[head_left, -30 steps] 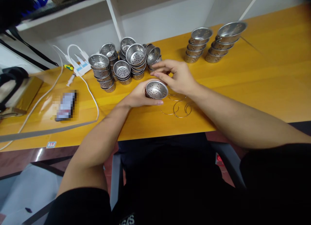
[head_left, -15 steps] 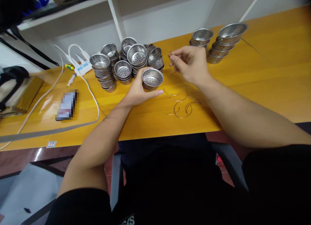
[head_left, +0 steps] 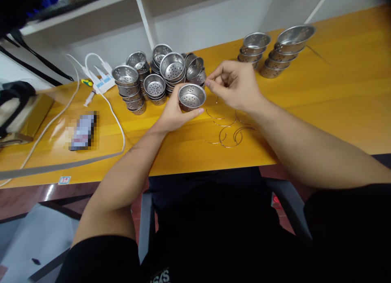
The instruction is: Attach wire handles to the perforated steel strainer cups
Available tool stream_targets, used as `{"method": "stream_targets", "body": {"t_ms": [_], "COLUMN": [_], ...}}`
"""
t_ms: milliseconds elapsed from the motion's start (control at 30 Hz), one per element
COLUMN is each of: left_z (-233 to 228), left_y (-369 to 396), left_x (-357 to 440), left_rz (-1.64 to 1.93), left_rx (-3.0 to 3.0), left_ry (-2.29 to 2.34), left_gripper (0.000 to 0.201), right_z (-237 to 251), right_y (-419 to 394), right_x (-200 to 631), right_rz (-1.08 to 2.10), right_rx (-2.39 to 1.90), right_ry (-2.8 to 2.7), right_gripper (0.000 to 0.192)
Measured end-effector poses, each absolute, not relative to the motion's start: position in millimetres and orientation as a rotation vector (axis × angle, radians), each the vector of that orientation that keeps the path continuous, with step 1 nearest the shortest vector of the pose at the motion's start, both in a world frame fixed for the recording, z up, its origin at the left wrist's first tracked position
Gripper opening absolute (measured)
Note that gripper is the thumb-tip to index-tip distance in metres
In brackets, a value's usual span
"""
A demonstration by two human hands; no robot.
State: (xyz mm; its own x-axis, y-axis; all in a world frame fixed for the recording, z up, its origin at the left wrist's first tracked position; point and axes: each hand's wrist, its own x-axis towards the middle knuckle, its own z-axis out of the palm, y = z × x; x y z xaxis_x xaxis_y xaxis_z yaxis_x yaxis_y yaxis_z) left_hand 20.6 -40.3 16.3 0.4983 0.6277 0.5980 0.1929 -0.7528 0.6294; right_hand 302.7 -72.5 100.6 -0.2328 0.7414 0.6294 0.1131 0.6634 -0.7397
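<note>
Fingers of my left hand [head_left: 172, 115]: curled round one metal cup [head_left: 192, 98], mouth up. Right hand [head_left: 235, 83]: pinching a thin wire [head_left: 217, 100], mostly hidden, beside the cup. Step, I judge: fitting wire to cup; next wants steady aim. Surface: yellow table [head_left: 177, 156], loose wires [head_left: 230, 147], stacked cups [head_left: 132, 90]. Room: white shelf [head_left: 145, 26].

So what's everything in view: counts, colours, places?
Perforated cup: 1, silver, held
Clustered cup stacks: several, silver, back left
Separate cup stacks: 2, silver, back right
Loose wires: several, metallic, front middle
Power strip: 1, white, back left
Cables: several, white, left
Pixelated object: 1, bluish, left
Strip: 1, grey, front left
Label: 1, white, front edge
Table: 1, yellow, middle
Shelf: 1, white, back
Dark items: several, black, far left
Chair: 1, grey, bottom
Sleeves: 2, black, upper arms
Left hand: 1, bare, gripping cup
Right hand: 1, bare, pinching thin wire
</note>
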Motion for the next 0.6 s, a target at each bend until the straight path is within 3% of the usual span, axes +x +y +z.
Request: {"method": "stream_targets", "body": {"t_ms": [333,600], "left_z": [25,35], "left_y": [-51,-63], "left_x": [22,29], "left_rz": [1.085,1.077], "left_rx": [2.279,2.234], "left_ry": [0.688,0.787], "left_gripper": [0.129,0.117], "right_z": [106,100], "right_y": [-93,-94], "right_x": [290,280], "right_rz": [0.678,0.664], "right_rx": [-0.838,-0.868], "right_ry": [-1.794,-1.779], "right_gripper": [0.047,0.023]}}
